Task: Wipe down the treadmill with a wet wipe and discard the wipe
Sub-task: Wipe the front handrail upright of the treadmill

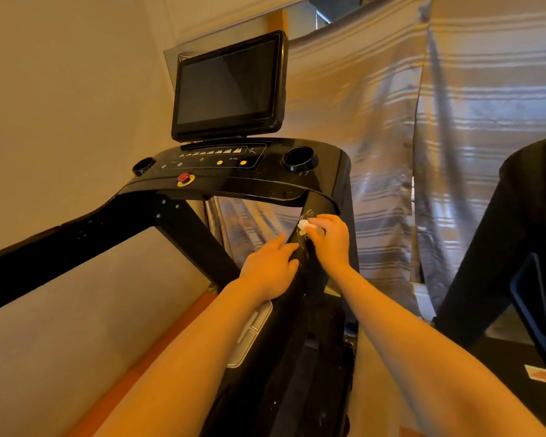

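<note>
Wet wipe (306, 227), bunched white, pinched in the curled fingers of the right hand (330, 239) and pressed against the right handrail (320, 209) of the treadmill (234, 181), just below where the rail met the right end of the console. Left hand (270, 268) laid on the same rail a little lower, fingers straight and resting on the black surface, gripping nothing (apparently steadying the rail). Streaks visible on the glossy plastic around the wipe.

Judged as mid-wipe, with much of the treadmill probably not yet covered and discarding not yet begun.

Possible trouble from here: wipe so tightly balled that only a small face touched the plastic, leaving smears rather than a clean pass. Could slip from the pinch and drop down beside the rail toward the floor. Further up, a careless sweep across the console might press the orange buttons (231, 162) or knock the red safety key (183, 178) at the console's front edge. Excess moisture near the dark screen (224, 82) also a risk.

Two round cup holders set into the console: left cup holder (143, 165) at the left end, right cup holder (298, 159) at the right end. Nothing seen inside either, though the interiors were too dark to be sure. No bin for the wipe in view.
</note>
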`<state>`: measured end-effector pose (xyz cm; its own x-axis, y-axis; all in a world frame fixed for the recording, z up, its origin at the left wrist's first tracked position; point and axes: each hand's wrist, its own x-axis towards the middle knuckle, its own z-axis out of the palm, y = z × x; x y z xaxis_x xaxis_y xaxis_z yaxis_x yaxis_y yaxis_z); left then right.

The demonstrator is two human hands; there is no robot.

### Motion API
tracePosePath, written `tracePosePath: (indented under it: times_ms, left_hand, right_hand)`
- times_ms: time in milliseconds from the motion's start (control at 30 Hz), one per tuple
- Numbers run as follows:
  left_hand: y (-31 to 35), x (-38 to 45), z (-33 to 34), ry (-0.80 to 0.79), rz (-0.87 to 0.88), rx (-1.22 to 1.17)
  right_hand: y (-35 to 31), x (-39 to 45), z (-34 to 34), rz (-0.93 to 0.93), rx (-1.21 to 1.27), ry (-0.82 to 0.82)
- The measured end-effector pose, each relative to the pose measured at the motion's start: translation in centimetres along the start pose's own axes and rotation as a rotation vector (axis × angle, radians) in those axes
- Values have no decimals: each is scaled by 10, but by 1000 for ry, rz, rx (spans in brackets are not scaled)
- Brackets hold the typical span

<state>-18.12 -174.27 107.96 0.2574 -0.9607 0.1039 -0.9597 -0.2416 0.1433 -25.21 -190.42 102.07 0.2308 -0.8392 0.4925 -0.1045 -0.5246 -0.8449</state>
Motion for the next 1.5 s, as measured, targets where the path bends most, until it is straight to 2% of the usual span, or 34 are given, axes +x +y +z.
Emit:
tracePosePath:
  times_ms: [167, 300, 533, 833, 967, 1167, 1400, 1500]
  left_hand:
    - [1, -2, 0, -7, 5, -77]
    - [1, 1, 1, -4, 17, -70]
    - [0, 2, 3, -16, -3, -34]
    - [2, 1, 1, -11, 9, -34]
    - [3, -2, 0, -23, 6, -39]
    - [5, -3, -1, -14, -13, -35]
    - [6, -6, -3, -17, 18, -43]
    - [7, -6, -3, -12, 21, -33]
  right_hand:
    - [23, 6, 6, 26, 40, -36]
    - [16, -10, 0, -240, -41, -91]
    - [37, -42, -18, -412, -81, -162]
    - [30, -3, -13, -413, -235, -322]
    - [25, -3, -17, -350, -127, -376]
    - [29, -44, -29, -332, -41, -409]
    - [26, 22, -13, -327, -219, -375]
    - [23, 19, -9, -320, -190, -376]
